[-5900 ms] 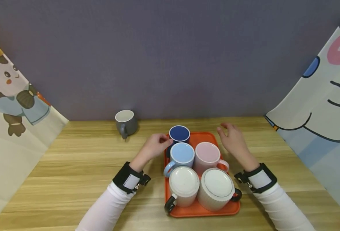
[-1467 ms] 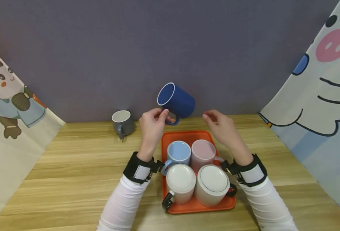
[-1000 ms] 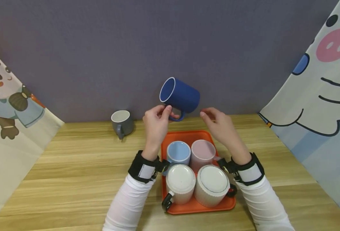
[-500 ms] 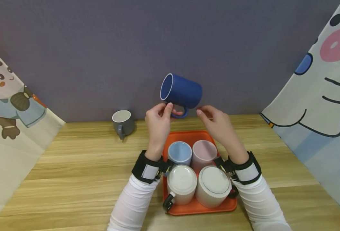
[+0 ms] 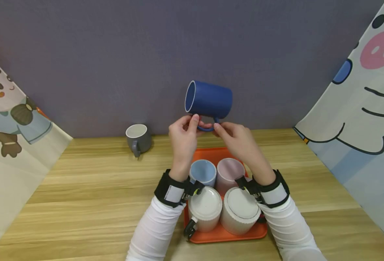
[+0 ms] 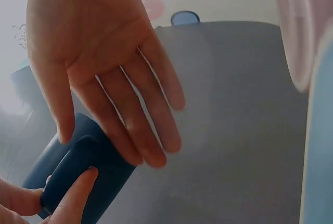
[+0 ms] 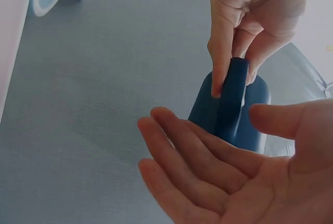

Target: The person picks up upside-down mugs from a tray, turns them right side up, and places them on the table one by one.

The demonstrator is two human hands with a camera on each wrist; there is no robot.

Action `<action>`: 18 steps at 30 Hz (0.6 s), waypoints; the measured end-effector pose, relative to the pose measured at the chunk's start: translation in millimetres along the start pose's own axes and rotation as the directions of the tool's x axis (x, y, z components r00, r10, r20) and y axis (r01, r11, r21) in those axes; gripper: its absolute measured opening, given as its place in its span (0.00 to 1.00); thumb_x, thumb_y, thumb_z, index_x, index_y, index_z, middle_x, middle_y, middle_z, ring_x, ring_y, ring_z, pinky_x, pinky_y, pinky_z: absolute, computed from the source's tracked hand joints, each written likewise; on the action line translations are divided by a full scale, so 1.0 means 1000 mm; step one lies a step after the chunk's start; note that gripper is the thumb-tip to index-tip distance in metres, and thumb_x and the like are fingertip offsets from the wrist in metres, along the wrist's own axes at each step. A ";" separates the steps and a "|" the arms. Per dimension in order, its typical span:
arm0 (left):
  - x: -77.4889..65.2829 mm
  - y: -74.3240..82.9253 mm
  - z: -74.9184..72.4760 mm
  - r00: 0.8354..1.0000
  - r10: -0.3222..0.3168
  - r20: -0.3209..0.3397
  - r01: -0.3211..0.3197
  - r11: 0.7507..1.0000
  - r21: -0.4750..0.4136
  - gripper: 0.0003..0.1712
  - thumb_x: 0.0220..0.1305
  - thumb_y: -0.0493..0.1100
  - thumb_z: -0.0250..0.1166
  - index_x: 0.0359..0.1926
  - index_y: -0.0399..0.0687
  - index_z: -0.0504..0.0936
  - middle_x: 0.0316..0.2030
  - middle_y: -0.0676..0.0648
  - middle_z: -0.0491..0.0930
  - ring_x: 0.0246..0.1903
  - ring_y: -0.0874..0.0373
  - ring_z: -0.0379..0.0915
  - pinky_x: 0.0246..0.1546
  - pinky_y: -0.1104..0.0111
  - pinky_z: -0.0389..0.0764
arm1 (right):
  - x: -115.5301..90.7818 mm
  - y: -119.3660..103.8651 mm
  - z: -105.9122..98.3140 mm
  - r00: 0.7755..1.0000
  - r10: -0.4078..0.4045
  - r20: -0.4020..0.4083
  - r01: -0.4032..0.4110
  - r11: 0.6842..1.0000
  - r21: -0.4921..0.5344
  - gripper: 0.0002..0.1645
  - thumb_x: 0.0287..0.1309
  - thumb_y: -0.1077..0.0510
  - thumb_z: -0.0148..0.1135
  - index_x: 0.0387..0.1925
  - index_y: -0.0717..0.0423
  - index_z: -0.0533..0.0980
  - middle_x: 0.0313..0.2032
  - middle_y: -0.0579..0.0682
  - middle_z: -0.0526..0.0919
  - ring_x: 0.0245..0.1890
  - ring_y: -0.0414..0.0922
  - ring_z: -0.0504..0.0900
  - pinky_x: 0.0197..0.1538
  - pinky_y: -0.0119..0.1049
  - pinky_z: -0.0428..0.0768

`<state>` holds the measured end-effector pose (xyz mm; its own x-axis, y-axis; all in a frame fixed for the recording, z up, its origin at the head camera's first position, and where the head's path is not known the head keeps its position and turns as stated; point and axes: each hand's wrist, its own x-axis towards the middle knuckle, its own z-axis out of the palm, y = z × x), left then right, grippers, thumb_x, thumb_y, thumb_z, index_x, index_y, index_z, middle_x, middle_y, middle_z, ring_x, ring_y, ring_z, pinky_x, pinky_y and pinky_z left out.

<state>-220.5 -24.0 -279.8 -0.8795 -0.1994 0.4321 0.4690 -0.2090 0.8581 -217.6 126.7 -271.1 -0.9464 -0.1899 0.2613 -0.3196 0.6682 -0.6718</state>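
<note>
Room separates blue mug (image 5: pixel 213 100) from tray edge (image 5: pixel 211 153), left grip (image 5: pixel 183 137) pinching mug's handle (image 7: pixel 232 99), right grip (image 5: pixel 239 140) straight-fingered alongside.

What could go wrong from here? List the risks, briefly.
The left hand pinches the dark blue mug by its handle, with the mug tipped on its side in the air, so it might slip and drop. The right hand is open close to that handle; a clumsy grab could jolt it loose. Lowering the wrist straps might knock the light blue mug or pink mug on the orange tray.
</note>
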 end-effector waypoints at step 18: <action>-0.007 0.004 0.016 0.995 -0.099 0.011 0.100 0.986 -0.132 0.14 0.68 0.35 0.55 0.36 0.22 0.78 0.25 0.41 0.78 0.25 0.58 0.81 0.34 0.61 0.84 | -0.002 -0.004 0.001 0.992 0.029 -0.119 0.009 0.951 0.310 0.26 0.69 0.47 0.49 0.48 0.68 0.76 0.45 0.64 0.83 0.42 0.56 0.85 0.44 0.43 0.83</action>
<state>-214.1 -8.2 -274.9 -0.9225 -0.1670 0.3479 0.3854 -0.3521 0.8529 -214.3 123.5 -270.1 -0.9430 -0.0830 0.3224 -0.3272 0.4102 -0.8513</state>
